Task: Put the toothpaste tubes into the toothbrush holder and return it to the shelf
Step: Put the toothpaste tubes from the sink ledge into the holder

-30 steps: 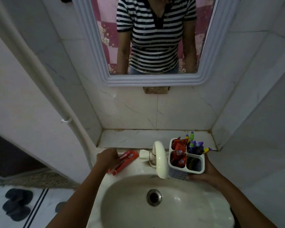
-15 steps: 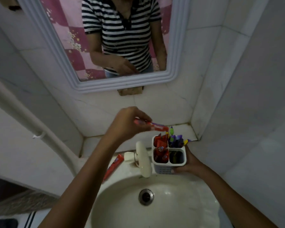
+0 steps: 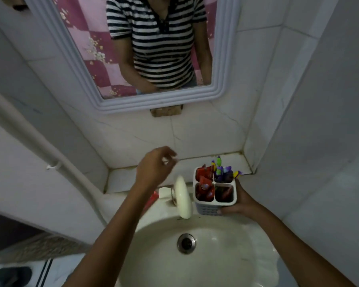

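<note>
Half a second ago the left hand (image 3: 154, 169) pinched a red toothpaste tube over the toothbrush holder (image 3: 215, 193); now that hand is empty, fingers loosely curled and parted, hanging in the air to the left of the holder and above the tap (image 3: 182, 198). A red tube now shows in the holder's near-right compartment (image 3: 226, 191), which looked dark before. The right hand (image 3: 239, 201) grips the holder from its right side, fingers wrapped round the wall and thumb at the slotted base, as earlier. The holder stands on the sink (image 3: 195, 266) rim just right of the tap, upright. Its two left compartments hold red toothpaste tubes (image 3: 204, 179); the far-right one holds toothbrushes (image 3: 221, 169). One more red tube (image 3: 152, 198) lies on the rim left of the tap, mostly hidden by the left forearm. Behind the holder runs the tiled shelf (image 3: 122, 177), bare to the left, ending at the corner wall close to the holder's right. The basin in front lies open.
</note>
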A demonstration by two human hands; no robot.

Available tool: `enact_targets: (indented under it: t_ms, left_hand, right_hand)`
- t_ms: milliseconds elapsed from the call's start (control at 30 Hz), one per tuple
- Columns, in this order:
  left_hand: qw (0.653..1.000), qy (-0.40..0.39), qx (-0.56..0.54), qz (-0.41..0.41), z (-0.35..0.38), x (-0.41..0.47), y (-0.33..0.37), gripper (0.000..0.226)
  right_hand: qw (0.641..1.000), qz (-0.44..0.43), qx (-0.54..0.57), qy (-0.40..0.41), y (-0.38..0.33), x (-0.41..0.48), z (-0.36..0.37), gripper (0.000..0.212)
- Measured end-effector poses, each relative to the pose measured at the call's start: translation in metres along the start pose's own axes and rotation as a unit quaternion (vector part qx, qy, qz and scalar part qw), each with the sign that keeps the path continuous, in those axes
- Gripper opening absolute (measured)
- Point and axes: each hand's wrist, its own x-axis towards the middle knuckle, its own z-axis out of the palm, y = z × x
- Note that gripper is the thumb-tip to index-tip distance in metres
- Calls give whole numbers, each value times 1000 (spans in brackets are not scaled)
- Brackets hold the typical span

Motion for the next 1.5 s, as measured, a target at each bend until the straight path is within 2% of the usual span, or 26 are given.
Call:
enact_targets:
  t_ms: [67, 167, 233, 433, 633, 700, 733, 800, 867, 1033, 1200, 1500]
  left_hand:
    - [995, 4, 63, -81, 3, -13, -54, 16]
    - [952, -151, 168, -206, 23, -45, -117, 33]
    - [929, -213, 199, -229, 36, -68, -138, 43]
    - [950, -156, 177, -205, 38, -74, -144, 17]
    - [969, -118, 20, -214, -28, -41, -117, 14]
    - [972, -79, -101, -196, -47, -32, -94, 16]
    - [961, -61, -193, -188, -53, -28, -77, 18]
    - [915, -69, -362, -164, -59, -22, -35, 32]
    - [889, -111, -425, -130, -55, -17, 5, 42]
    - [903, -193, -383, -29, -8, -5, 70, 29]
    - [910, -247, -333, -4, 44, -3, 91, 33]
    - [937, -213, -275, 15, 52, -5, 88, 23]
  right_hand:
    - [1000, 4, -15, -5, 0, 0, -3, 112]
    - [1000, -3, -18, -8, 0, 0, -3, 112]
    - [1000, -23, -20, 4, 2, -1, -1, 113]
    - [999, -32, -31, 8, 0, -1, -2, 110]
    - [999, -27, -33, 7, 0, 0, -1, 108]
    - [999, -24, -39, 5, -1, -1, -1, 110]
    - [999, -23, -37, 3, -1, -1, -1, 111]
    - [1000, -16, -20, 0, -3, -2, 0, 111]
    - [1000, -19, -22, 6, -4, -2, 0, 113]
    - [999, -22, -46, 13, -1, 0, -1, 118]
    - [998, -5, -57, 19, 3, 4, -1, 120]
    - [999, 8, -31, 26, 10, 9, -2, 121]
